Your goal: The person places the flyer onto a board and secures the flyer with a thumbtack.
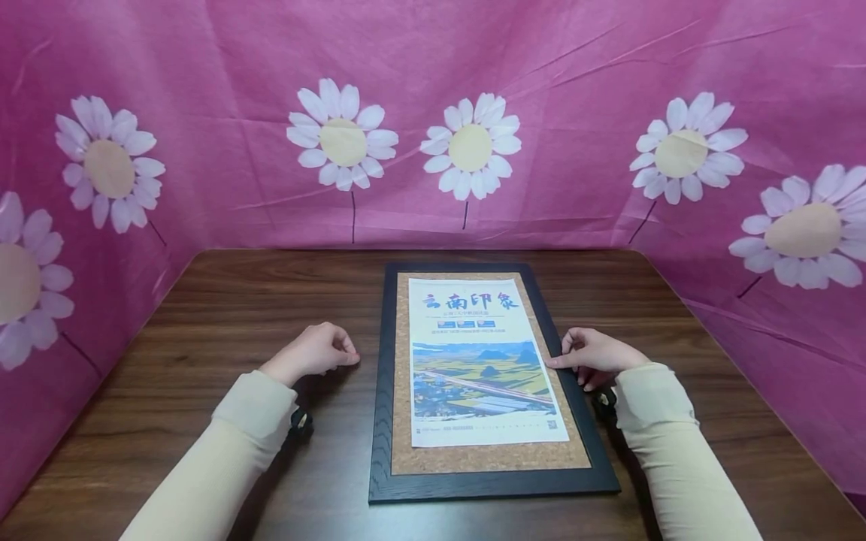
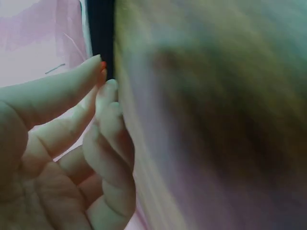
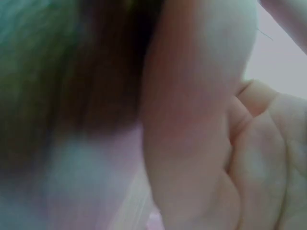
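A black-framed cork board lies flat on the wooden table. On it is a printed poster with a landscape picture and large characters at its top. Left of the board, my left hand pinches a tiny red thing, seemingly a pushpin, between thumb and forefinger; most of it is hidden by the fingertips. At the board's right side, my right hand reaches over the frame, one fingertip touching the poster's right edge. The right wrist view shows that hand's fingers close up and blurred; nothing is seen held there.
The brown wooden table spreads around the board. A pink cloth printed with white daisies hangs behind the table and along both sides.
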Motion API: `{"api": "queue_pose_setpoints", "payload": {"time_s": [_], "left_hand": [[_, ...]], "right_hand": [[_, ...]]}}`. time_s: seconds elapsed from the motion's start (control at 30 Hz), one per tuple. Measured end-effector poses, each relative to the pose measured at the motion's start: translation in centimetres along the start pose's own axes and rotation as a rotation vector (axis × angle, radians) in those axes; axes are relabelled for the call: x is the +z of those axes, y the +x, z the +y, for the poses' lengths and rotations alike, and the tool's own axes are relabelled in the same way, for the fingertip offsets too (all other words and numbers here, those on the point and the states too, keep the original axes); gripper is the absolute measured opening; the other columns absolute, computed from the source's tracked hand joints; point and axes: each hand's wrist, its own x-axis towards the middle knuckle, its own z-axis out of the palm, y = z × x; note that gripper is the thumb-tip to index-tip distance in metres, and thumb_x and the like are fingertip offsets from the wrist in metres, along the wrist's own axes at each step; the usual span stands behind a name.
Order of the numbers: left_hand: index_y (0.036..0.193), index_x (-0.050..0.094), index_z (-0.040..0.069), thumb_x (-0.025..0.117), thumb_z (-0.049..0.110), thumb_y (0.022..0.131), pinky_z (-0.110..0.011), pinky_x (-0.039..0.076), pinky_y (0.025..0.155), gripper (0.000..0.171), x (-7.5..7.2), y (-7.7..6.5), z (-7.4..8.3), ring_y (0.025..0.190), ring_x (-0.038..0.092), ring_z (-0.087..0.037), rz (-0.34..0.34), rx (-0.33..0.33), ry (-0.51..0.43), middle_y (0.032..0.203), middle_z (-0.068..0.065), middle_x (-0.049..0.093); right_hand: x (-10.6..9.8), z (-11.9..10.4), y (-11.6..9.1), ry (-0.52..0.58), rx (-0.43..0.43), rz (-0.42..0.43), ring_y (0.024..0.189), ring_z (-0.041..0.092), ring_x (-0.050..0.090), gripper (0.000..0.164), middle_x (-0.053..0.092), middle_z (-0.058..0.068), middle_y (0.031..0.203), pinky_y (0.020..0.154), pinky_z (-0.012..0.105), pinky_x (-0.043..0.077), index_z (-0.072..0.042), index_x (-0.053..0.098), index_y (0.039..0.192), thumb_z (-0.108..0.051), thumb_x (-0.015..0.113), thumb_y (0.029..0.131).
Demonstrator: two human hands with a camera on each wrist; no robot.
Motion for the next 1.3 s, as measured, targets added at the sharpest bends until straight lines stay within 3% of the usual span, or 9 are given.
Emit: {"api": "queue_pose_setpoints", "payload": {"time_s": [0.3,0.53,0.7,0.9,1.0,1.13,1.3], "left_hand": [[0.098,0.071,0.004,0.064,0.023,0.097,-0.028,0.051,0.062,0.021,0.0,2.3,3.0,0.071,0.061,-0.020,0.064,0.036,-0.123,0.089,-0.012,0.068],[0.108,0.069,0.003,0.062,0.026,0.098,-0.029,0.052,0.065,0.027,0.7,5.2,5.6,0.078,0.059,-0.021,0.076,0.045,-0.260,0.103,-0.015,0.067],[0.111,0.070,0.001,0.064,0.028,0.097,-0.032,0.050,0.068,0.031,1.1,7.3,7.7,0.077,0.056,-0.024,0.068,0.039,-0.349,0.101,-0.016,0.065],[0.110,0.070,0.005,0.066,0.029,0.096,-0.039,0.053,0.078,0.029,1.8,9.6,9.5,0.080,0.056,-0.018,0.071,0.031,-0.377,0.104,-0.009,0.065],[0.110,0.071,0.006,0.068,0.029,0.095,-0.036,0.052,0.076,0.028,2.2,10.6,10.1,0.075,0.052,-0.015,0.060,0.010,-0.415,0.102,-0.009,0.063],[0.112,0.071,0.007,0.069,0.028,0.094,-0.027,0.043,0.063,0.028,2.8,11.9,10.5,0.065,0.045,-0.011,0.045,-0.018,-0.478,0.094,-0.006,0.061],[0.116,0.069,0.007,0.068,0.027,0.094,-0.023,0.033,0.052,0.030,3.7,13.5,10.7,0.051,0.034,-0.008,0.014,-0.041,-0.529,0.064,0.005,0.044]], "right_hand": [[0.1,0.0,-0.1,0.015,-0.003,0.012,0.057,0.018,0.054,0.042,0.050,0.005,0.074,0.053,0.034,0.056,-0.006,0.045,0.096,-0.033,0.076,0.088],[0.0,0.1,-0.3,0.011,0.006,0.002,0.059,0.019,0.054,0.043,0.050,0.005,0.076,0.054,0.035,0.057,-0.007,0.044,0.096,-0.036,0.074,0.089],[0.0,-0.1,-0.2,-0.028,0.013,0.010,0.061,0.019,0.056,0.046,0.052,0.006,0.077,0.056,0.035,0.057,-0.007,0.046,0.096,-0.043,0.073,0.088],[0.2,-0.7,-0.1,-0.064,0.016,0.023,0.062,0.020,0.056,0.047,0.053,0.007,0.078,0.055,0.035,0.055,-0.008,0.044,0.094,-0.043,0.074,0.087],[0.4,-0.9,-0.2,-0.096,0.025,0.039,0.063,0.021,0.055,0.050,0.052,0.007,0.080,0.055,0.035,0.054,-0.008,0.043,0.093,-0.045,0.075,0.085],[0.7,-1.2,-0.1,-0.128,0.032,0.066,0.065,0.022,0.054,0.054,0.048,0.006,0.082,0.056,0.034,0.053,-0.009,0.040,0.090,-0.047,0.077,0.083],[0.8,-1.2,0.0,-0.131,0.023,0.072,0.065,0.022,0.052,0.055,0.044,0.005,0.081,0.055,0.035,0.053,-0.008,0.039,0.090,-0.045,0.079,0.082]]}}
